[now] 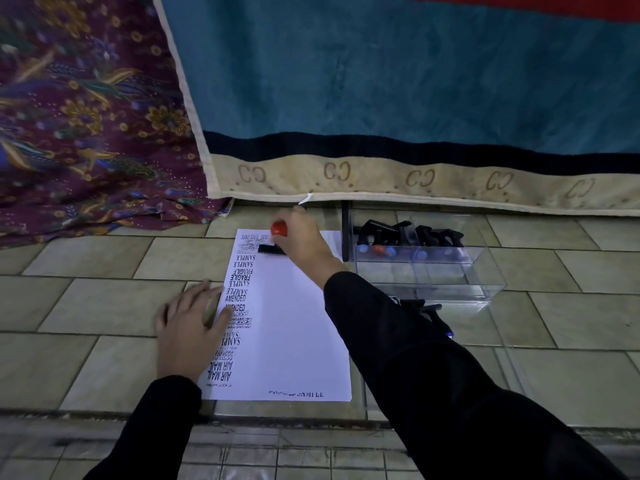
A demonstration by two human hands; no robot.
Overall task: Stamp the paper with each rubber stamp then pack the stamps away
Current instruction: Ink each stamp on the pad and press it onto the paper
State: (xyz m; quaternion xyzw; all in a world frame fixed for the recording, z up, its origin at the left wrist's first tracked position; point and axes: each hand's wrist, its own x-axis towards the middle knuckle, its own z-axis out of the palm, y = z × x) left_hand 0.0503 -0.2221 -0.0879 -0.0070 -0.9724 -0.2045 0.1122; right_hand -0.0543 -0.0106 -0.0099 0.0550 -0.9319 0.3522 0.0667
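1 stamping step: red-knobbed black rubber stamp (278, 230) gripped in right hand (304, 244), white paper sheet (294, 323) pinned under flat left hand (188, 327); next, likely lift straight.

Two hands (188, 327) (304, 239), one paper (294, 323), one red-topped stamp (278, 229), one clear box (450, 282).

Tiled floor (86, 306) carries the paper (298, 323), a clear box (433, 275) and patterned cloth (104, 202)

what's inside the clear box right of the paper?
Rubber stamps lie heaped along the far side of the clear box: black bases, blue knobs, one red. They overlap, so the count is unclear. The right sleeve covers the box's near-left corner.
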